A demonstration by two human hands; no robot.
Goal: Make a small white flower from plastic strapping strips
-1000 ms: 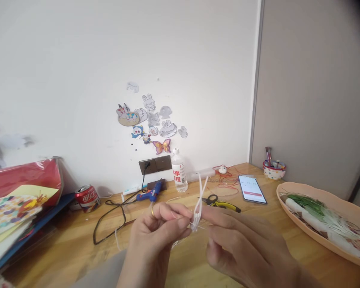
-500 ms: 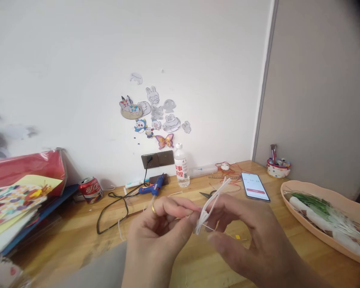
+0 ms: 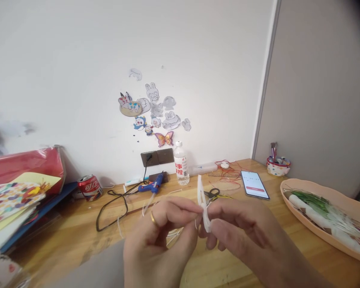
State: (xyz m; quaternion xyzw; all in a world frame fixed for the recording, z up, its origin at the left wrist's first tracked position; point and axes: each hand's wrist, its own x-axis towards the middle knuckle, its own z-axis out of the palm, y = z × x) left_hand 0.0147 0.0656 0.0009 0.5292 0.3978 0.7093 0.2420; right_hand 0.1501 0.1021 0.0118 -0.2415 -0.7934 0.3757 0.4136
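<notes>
Several thin white strips (image 3: 201,192) stand bunched together, rising between my two hands above the table. My left hand (image 3: 162,238), a gold ring on one finger, pinches at the lower left side of the bunch; a fine pale strand shows at its fingertips. On the other side, my right hand (image 3: 249,240) has its thumb and index finger closed on the lower part of the white strips. Just behind them lie scissors (image 3: 213,193) with dark handles, partly hidden by my right hand.
A blue glue gun (image 3: 152,185) with a black cord, a water bottle (image 3: 181,166) and a red can (image 3: 90,187) stand or lie toward the wall. To the right are a phone (image 3: 255,185), a small pot (image 3: 278,166) and a peach tray (image 3: 315,236). Papers (image 3: 15,200) are stacked left.
My right thumb has come up and closed against the strips, where it was apart before. The bunch now stands more upright, and more of the scissors shows.
</notes>
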